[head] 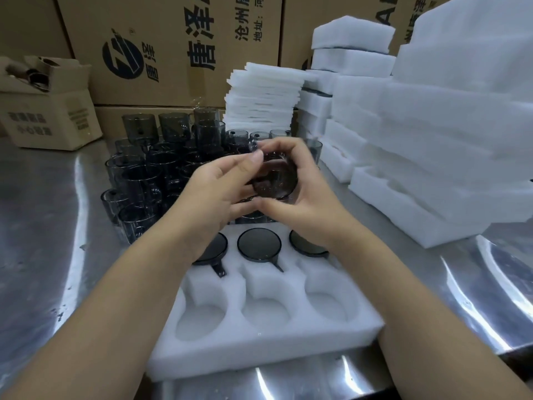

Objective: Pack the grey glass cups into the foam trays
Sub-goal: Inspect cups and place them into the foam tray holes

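A white foam tray [268, 346] lies on the steel table in front of me. Its far row holds three grey glass cups upside down; the middle one [259, 244] shows fully, the others are partly hidden by my arms. The three near pockets are empty. Above the tray, my left hand [215, 192] and my right hand [300, 197] both grip one grey glass cup [275, 180], tilted with its base toward me. Several loose grey cups [144, 174] stand crowded behind my hands.
Stacks of thick foam trays [432, 157] fill the right side. A pile of thin foam sheets [262, 96] stands behind the cups. Large cardboard cartons [173, 53] wall off the back, and a small open carton [49, 111] sits at the far left.
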